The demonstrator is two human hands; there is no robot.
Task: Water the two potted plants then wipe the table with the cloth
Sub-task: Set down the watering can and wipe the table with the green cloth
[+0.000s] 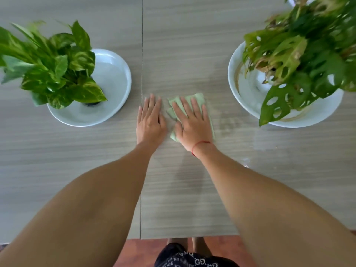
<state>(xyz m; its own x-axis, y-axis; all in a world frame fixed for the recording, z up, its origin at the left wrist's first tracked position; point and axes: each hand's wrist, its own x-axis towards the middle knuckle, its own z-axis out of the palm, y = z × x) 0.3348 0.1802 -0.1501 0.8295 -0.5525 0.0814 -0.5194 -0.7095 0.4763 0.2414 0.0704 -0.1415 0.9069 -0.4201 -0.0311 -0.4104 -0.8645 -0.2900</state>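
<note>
A light green cloth (198, 98) lies flat on the grey wood-grain table (192, 54), midway between the two plants. My right hand (192, 122) presses down on it, palm flat and fingers spread. My left hand (150, 122) rests flat on the bare table just left of the cloth, holding nothing. The left potted plant (55, 70) has variegated green leaves and stands in a white saucer (113, 78). The right potted plant (300, 54) has holed leaves and stands in a larger white saucer (240, 87).
A seam (142, 54) runs down the tabletop just left of my left hand. Faint wet streaks (231, 122) show to the right of the cloth. The table's near edge (183, 237) lies over a red-brown floor (142, 249).
</note>
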